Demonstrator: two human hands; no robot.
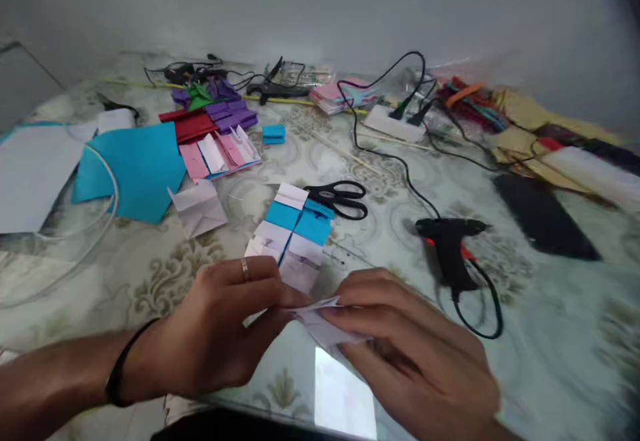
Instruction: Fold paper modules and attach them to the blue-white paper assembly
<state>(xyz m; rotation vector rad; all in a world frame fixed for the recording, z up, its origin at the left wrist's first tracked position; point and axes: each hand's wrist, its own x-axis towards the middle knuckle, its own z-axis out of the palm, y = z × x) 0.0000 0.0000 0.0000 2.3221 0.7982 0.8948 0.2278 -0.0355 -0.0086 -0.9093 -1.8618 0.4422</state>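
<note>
Between my two hands is a small piece of folded white paper (327, 326), held near the front of the table. My left hand (215, 327), with a ring and a dark wristband, pinches its left end between thumb and fingers. On its right side, the fingers and thumb of my right hand (405, 347) close on the same paper. Just beyond lie joined blue and white folded paper pieces (293, 227), partly hidden by my left hand. Black-handled scissors (340, 199) rest against them. A creased white paper (199, 209) sits to the left.
A black glue gun (450, 244) stands at the right, its cord running to a white power strip (395, 123). Blue sheets (135, 171), white sheets (37, 177) and a clear tube loop (114, 191) lie left. Red (187, 126), purple (230, 115) and pink folded papers (195, 159) sit behind.
</note>
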